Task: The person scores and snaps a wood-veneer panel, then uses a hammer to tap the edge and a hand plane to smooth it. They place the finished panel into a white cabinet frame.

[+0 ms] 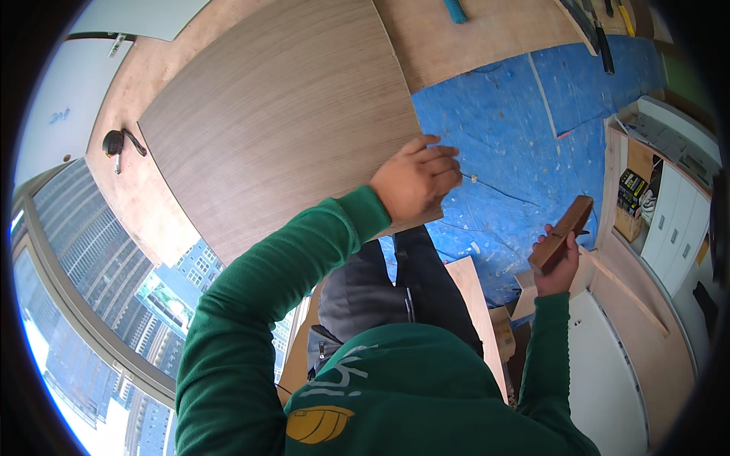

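A large wood-grain board (pixel 281 114) lies in front of me on a pale wooden surface. My left hand (pixel 418 178) is over the board's right edge near its closest corner. Its fingers are loosely bent and apart, holding nothing; whether the palm touches the board I cannot tell. Off to the right, my right hand (pixel 559 270) grips a reddish-brown wooden hand plane (pixel 561 235). The plane is up in the air, tilted, away from the board.
A black tape measure (pixel 113 142) sits left of the board. A blue sheet (pixel 502 152) covers the floor at the right. A teal handle (pixel 455 11) and several tools, one black-handled (pixel 604 53), lie at the far side. A white cabinet (pixel 673 213) stands right; a window (pixel 99 266) is left.
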The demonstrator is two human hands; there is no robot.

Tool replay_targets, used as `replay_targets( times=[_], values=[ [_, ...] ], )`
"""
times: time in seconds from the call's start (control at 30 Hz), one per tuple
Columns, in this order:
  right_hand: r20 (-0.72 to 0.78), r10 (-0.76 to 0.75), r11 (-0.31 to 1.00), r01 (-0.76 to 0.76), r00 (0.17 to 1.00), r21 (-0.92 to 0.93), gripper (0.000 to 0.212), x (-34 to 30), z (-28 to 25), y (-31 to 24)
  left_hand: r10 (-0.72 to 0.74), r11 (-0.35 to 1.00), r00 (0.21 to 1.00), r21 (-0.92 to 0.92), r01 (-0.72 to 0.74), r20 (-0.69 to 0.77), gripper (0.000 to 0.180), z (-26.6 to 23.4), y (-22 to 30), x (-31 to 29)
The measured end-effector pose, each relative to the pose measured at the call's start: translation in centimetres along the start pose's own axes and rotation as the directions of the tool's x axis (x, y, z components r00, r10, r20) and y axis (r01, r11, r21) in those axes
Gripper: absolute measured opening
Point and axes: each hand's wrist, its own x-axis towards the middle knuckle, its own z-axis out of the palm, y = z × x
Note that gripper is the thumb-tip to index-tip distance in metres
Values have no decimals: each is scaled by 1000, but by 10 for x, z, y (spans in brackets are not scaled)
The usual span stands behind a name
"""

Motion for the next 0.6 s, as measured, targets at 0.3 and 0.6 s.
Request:
replay_targets(
  times=[0.3, 0.6],
  values=[
    [-84, -65, 998, 65, 994, -3, 45, 17, -30, -22, -301, 807, 828, 337, 486, -473, 13, -51, -89, 31],
    [-5, -2, 988, 1, 1000, -154, 42, 12, -5, 14, -245, 782, 863, 437, 445, -441, 7, -44, -100, 49]
  ],
)
